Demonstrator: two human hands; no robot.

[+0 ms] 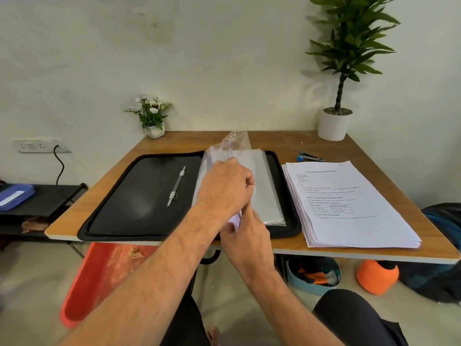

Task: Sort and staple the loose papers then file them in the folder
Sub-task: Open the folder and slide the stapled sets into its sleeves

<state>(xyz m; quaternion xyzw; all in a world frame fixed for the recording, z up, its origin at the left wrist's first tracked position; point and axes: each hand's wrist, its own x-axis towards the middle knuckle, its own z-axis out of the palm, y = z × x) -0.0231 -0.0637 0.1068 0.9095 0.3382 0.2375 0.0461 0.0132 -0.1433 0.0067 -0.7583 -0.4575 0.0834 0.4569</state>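
A black folder (139,191) lies open on the wooden table (374,253), with a metal file clip on its left half and clear plastic sleeves (267,186) stacked on its right half. My left hand (224,188) grips a lifted sleeve at the spine, its top corner standing up. My right hand (247,236) holds a set of white papers (235,219) at the near edge, just under the left hand, mostly hidden by both hands. A stack of loose printed papers (349,203) lies to the right of the folder. A blue stapler (309,157) sits behind that stack.
A small white flower pot (154,121) stands at the table's back left and a tall potted plant (335,123) at the back right. A red bin (99,278), a blue basket and an orange object sit on the floor below. A low black shelf stands to the left.
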